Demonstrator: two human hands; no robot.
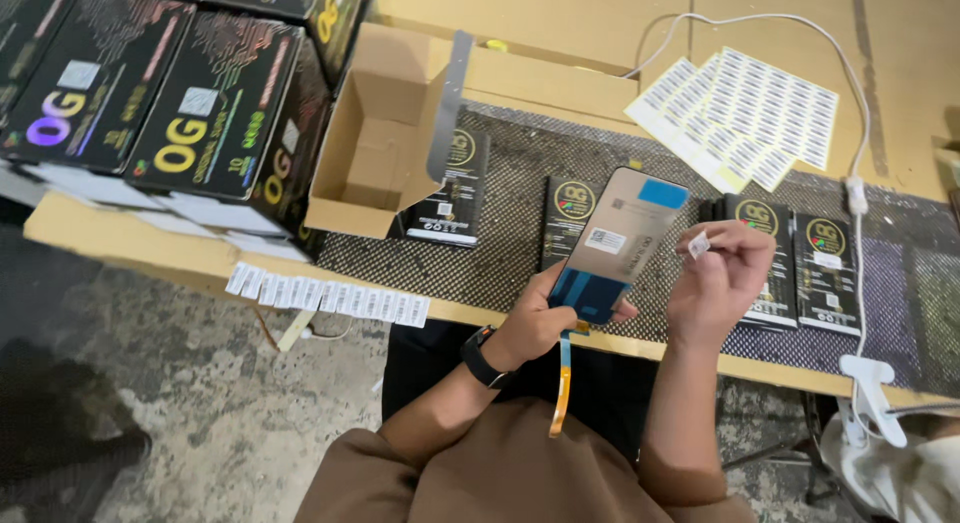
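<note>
My left hand (pixel 540 323) grips the lower end of a flat phone screen panel (pixel 620 238), held tilted above the table's front edge. The panel shows a grey back, a blue patch at its top and a white label near the middle. An orange flex ribbon (pixel 563 378) dangles from its lower end. My right hand (pixel 718 281) pinches a small white sticker (pixel 698 245) between fingertips, just to the right of the panel and apart from it.
Several slim black boxes (pixel 830 273) lie flat on a dark woven mat (pixel 510 233). An open cardboard carton (pixel 385 133) and stacked black boxes (pixel 200 103) stand at the left. White label sheets (pixel 745 113) lie at the back, a label strip (pixel 330 298) on the front edge, a white cable (pixel 855 183) at right.
</note>
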